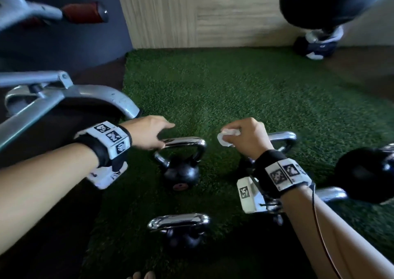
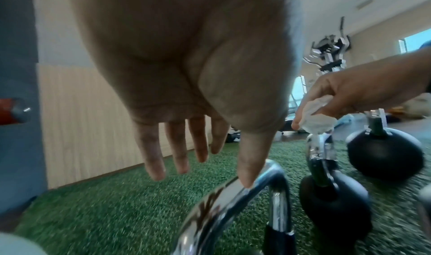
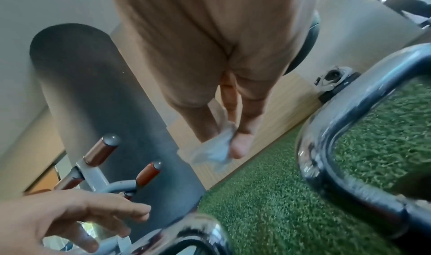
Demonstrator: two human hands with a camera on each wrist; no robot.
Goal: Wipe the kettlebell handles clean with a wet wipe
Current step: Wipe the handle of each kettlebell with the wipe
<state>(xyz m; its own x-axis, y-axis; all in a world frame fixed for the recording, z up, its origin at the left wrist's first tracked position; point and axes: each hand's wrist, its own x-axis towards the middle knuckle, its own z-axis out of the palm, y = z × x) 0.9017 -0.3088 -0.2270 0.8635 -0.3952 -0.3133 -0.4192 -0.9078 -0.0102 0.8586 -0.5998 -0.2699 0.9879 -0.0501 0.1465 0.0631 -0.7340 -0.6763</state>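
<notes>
Head view: left hand fingers straight over kettlebell handle; right hand grip pinches wet wipe.

Green turf mat carries black kettlebells with chrome handles, well apart.

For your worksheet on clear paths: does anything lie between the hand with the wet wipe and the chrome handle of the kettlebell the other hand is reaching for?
Nothing visible does. The right hand pinches the wet wipe beside the kettlebell handle, with only green turf in the gap. The left hand, fingers straight, is at the handle's far end.
</notes>
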